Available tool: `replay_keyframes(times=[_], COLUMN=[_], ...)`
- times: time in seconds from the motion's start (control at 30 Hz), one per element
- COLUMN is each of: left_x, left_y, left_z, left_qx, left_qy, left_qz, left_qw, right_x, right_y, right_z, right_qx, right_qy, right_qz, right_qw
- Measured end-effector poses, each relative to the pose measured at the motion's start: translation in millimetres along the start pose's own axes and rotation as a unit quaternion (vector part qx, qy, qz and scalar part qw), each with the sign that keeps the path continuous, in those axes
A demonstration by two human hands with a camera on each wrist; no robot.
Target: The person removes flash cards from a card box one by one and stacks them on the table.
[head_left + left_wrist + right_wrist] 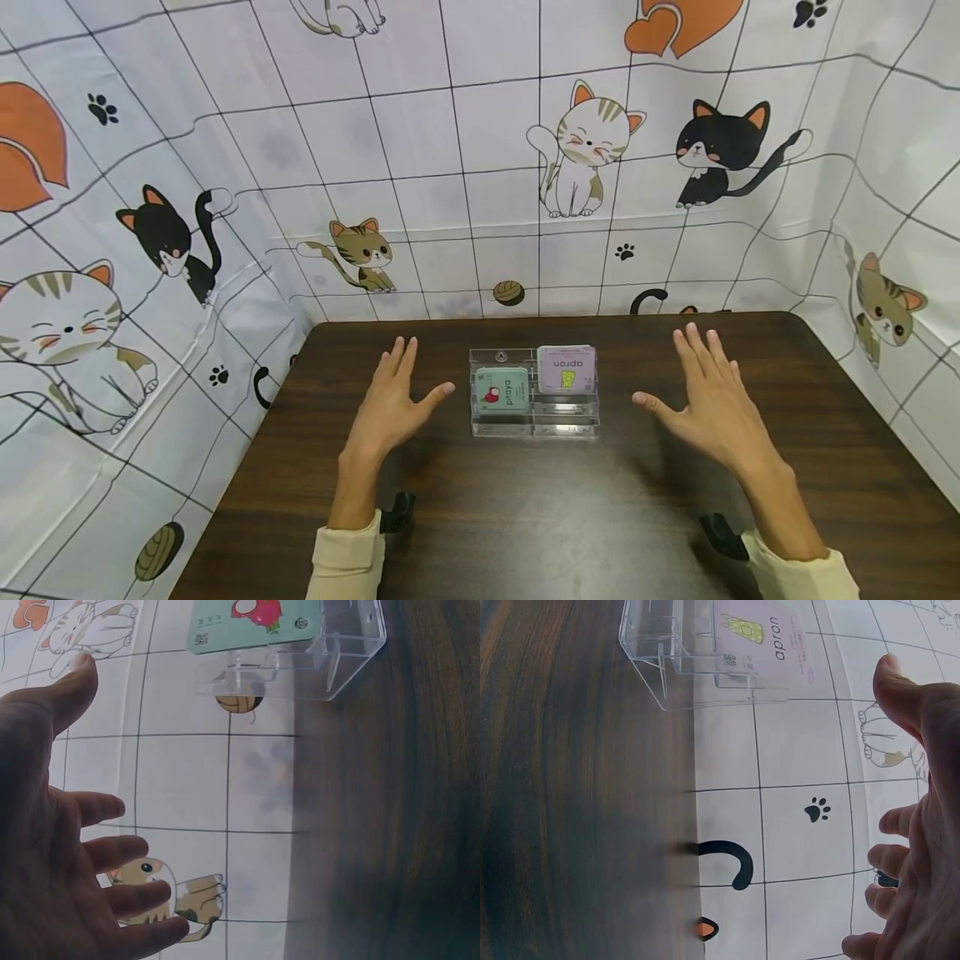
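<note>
A clear plastic card holder (566, 430) with stepped compartments stands at the back middle of the table. In its left side sits a green "pitaya" card (513, 392), turned sideways; at the back right a purple "apron" card (555, 367) appears upside down. My left hand (388, 408) is held to the left of the holder, fingers straight and thumb spread, touching nothing. To the right of the holder, my right hand (708, 408) is spread the same way and holds nothing. Both wrist views show the palms and part of the holder.
The dark wood table (495, 517) reaches back to a white sheet (420, 142) printed with cats and grid lines. This sheet also hangs along both sides. A black strap mount (397, 512) is at the left wrist, another black mount (723, 537) at the right.
</note>
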State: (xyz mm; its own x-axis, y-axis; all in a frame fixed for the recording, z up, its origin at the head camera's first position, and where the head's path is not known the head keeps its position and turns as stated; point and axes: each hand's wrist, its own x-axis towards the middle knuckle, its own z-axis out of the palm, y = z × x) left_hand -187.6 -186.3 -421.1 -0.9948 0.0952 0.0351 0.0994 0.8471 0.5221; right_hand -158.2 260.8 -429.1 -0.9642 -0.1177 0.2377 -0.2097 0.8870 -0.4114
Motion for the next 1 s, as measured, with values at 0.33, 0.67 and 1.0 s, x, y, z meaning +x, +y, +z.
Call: replay_keyframes(times=[0.33, 0.67, 1.0], left_x=[4.5, 15.4, 25.5], left_y=[-4.3, -3.9, -7.1], left_z=[6.1, 20.0, 30.6], left_qx=[-0.035, -0.058, -0.084], left_qy=[-0.025, -0.039, -0.040], left_qz=[0.009, 0.038, 0.060], left_qw=[0.9991, 0.9968, 0.9938], right_x=[1, 5, 18], right_y=[-5, -11, -27], right_z=[9, 17, 30], right_qx=[0.022, 0.048, 0.086], right_qy=[-0.013, -0.039, -0.076], right_qz=[-0.005, -0.005, -0.016], right_qw=[1.000, 0.998, 0.993])
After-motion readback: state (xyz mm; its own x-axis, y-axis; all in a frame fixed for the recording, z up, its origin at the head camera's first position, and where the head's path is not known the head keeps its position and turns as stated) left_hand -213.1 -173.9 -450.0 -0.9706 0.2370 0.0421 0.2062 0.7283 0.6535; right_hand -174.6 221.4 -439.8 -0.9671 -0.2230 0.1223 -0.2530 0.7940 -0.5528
